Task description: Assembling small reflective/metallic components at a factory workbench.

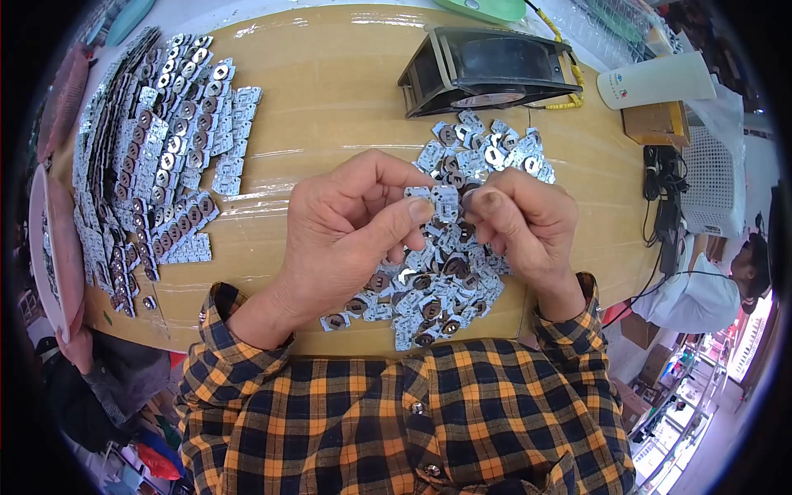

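Note:
My left hand (342, 227) pinches a small grey-white stamped plate (445, 203) with cut-outs between thumb and index finger, held up in front of my chest. Close to the plate's right edge, my right hand (530, 221) is closed, thumb pressed to its index finger. What sits in that pinch is hidden. Beneath both hands spreads a loose pile of similar plates (412, 309), several with round brown or silver discs on them. More of the pile (528, 153) reaches back toward the fan.
Long rows of joined plates (177, 136) with discs lie at the left of the brown tabletop (330, 66). A black box fan (495, 70) stands at the back. To the right are a white cup (656, 81), black adapters (660, 186) and a white basket (714, 181). Another person (693, 297) is at far right.

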{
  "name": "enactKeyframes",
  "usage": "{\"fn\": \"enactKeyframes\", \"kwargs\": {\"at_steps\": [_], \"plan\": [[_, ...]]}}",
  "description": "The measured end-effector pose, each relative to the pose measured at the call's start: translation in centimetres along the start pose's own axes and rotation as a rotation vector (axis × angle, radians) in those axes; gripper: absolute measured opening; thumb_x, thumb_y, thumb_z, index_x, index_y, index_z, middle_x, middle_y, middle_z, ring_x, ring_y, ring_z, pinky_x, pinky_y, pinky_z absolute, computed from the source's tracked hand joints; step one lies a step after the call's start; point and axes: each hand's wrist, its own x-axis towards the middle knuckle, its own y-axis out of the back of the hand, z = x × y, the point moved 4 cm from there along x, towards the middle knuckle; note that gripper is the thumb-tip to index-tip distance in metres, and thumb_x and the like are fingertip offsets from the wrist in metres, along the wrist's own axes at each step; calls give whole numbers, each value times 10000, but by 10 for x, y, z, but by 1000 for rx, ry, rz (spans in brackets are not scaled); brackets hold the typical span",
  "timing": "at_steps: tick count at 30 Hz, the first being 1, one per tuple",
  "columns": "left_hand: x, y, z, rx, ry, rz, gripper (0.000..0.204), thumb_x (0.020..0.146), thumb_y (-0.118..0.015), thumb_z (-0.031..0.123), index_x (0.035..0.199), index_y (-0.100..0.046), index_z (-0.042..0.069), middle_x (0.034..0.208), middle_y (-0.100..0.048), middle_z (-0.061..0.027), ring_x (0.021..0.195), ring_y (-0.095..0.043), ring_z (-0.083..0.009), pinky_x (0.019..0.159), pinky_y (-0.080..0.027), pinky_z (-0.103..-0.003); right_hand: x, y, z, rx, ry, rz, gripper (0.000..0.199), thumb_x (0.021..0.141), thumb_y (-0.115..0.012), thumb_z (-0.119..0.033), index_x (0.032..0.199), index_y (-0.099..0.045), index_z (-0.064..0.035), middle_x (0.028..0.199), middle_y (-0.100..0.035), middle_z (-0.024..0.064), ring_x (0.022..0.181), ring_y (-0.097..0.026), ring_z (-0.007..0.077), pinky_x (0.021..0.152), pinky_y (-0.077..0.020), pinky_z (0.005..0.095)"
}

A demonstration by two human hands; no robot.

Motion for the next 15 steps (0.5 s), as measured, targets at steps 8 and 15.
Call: {"fn": "enactKeyframes", "kwargs": {"at_steps": [8,15], "plan": [[-1,-1,-3,81,-26,-52,126,908,-602,8,1032,-620,-5,757,-631,4,643,-594,-17,523,-445,-143,3,-5,1,-181,229,-178,220,944,-563,-96,763,-628,11,646,-614,32,474,-505,45,426,-360,188],[0,1,-2,13,9,-61,132,905,-615,19,1035,-623,1,771,-643,-1,643,-585,-14,530,-455,-145,1,-1,-2,-76,102,-130,202,940,-551,-81,782,-626,21,613,-593,33,464,-508,56,421,-357,204]]}}
